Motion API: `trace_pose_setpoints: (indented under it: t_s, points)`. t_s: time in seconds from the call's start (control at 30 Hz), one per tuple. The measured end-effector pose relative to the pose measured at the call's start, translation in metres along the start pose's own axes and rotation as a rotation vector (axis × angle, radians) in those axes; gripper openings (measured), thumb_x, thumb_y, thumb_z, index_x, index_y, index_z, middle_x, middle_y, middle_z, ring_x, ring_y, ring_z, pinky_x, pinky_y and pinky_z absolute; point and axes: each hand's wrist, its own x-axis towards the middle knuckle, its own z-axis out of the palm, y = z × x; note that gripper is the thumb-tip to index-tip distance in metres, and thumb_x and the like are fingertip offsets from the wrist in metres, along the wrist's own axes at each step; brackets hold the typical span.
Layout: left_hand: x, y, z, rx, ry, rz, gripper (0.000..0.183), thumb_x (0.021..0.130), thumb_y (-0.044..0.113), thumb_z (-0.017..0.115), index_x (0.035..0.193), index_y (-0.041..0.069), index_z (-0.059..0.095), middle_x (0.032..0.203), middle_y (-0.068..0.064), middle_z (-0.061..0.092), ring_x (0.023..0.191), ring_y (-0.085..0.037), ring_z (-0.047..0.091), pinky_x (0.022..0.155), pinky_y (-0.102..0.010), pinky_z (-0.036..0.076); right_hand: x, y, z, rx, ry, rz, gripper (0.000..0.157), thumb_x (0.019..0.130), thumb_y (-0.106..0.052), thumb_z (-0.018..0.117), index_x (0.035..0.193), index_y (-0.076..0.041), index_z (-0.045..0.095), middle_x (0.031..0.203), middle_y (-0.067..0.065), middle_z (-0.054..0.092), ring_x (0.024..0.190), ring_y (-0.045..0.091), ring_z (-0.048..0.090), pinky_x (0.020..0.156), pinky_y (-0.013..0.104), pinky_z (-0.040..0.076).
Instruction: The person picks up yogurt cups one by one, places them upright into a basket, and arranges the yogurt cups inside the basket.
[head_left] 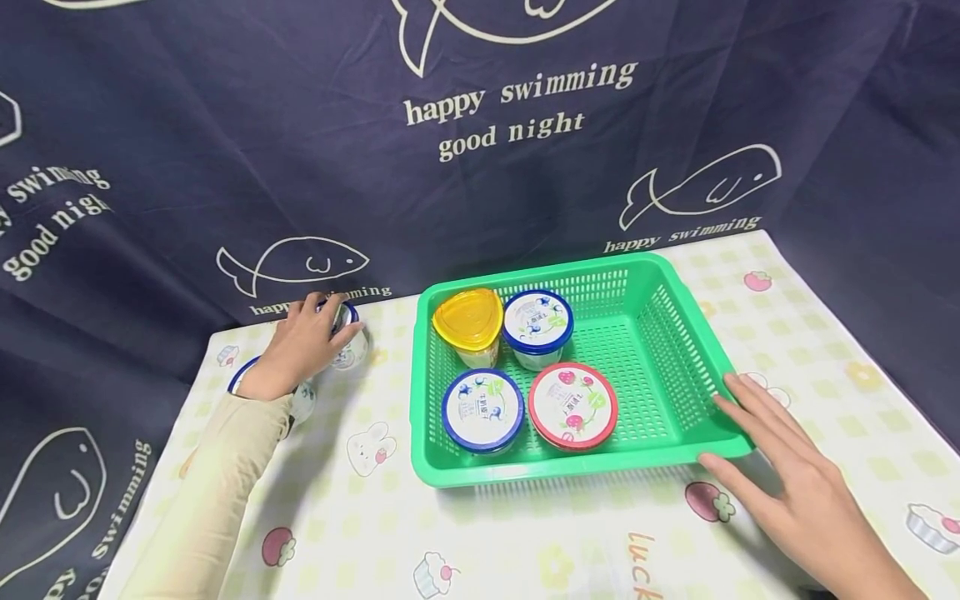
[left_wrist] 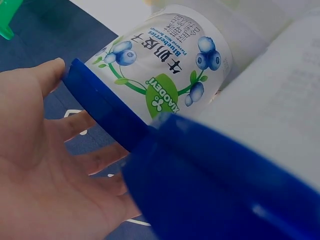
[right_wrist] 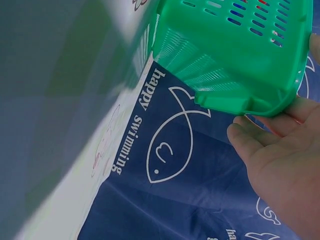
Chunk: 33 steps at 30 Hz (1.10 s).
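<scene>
At the far left of the table, my left hand (head_left: 303, 346) reaches over a blue-lidded blueberry milk-drink cup (head_left: 350, 348). In the left wrist view, the thumb touches the lid's rim (left_wrist: 107, 107) and the fingers pass behind it. A second blue-lidded cup (head_left: 303, 404) stands nearer, partly hidden by the wrist. My right hand (head_left: 795, 479) rests straight fingers against the right rim of the green basket (head_left: 573, 475), thumb at its front corner. Inside the basket are a yellow-lidded cup (head_left: 468, 321), two blue-lidded cups (head_left: 537, 321) and a red-lidded cup (head_left: 573, 407).
The cups in the basket stand toward its left side. A patterned cloth (head_left: 360, 525) covers the table. Dark blue fabric (head_left: 517, 200) with fish drawings hangs along the back and sides.
</scene>
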Motion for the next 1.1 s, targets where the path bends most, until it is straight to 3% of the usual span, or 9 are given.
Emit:
trace_pose_setpoints:
  t_s: [0.33,0.67,1.1]
  points:
    - [-0.002,-0.002,0.002,0.001,0.008,0.007,0.068,0.096,0.044,0.061,0.145,0.002,0.041,0.135,-0.034,0.04,0.12,-0.058,0.039,0.089,-0.072,0.04,-0.001,-0.001,0.0,0.003,-0.01,0.007,0.074,0.085,-0.019,0.08,0.15,-0.022,0.045,0.161,-0.006,0.03,0.151,0.009,0.016,0.108,0.005,0.007]
    - [-0.006,0.002,-0.001,0.008,0.113,0.068,0.066,0.089,0.047,0.069,0.137,0.006,0.051,0.122,-0.028,0.048,0.106,-0.052,0.046,0.084,-0.066,0.042,-0.002,0.0,0.001,0.006,-0.002,0.004,0.074,0.084,-0.019,0.081,0.15,-0.021,0.046,0.161,-0.006,0.03,0.151,0.009,0.017,0.108,0.005,0.007]
    - [-0.007,0.014,-0.012,-0.015,0.196,0.092,0.065,0.088,0.048,0.071,0.137,0.009,0.053,0.128,-0.025,0.049,0.112,-0.048,0.045,0.09,-0.064,0.039,-0.001,0.0,0.0,0.002,-0.008,0.007,0.074,0.086,-0.02,0.08,0.151,-0.022,0.045,0.162,-0.006,0.029,0.151,0.008,0.015,0.107,0.005,0.007]
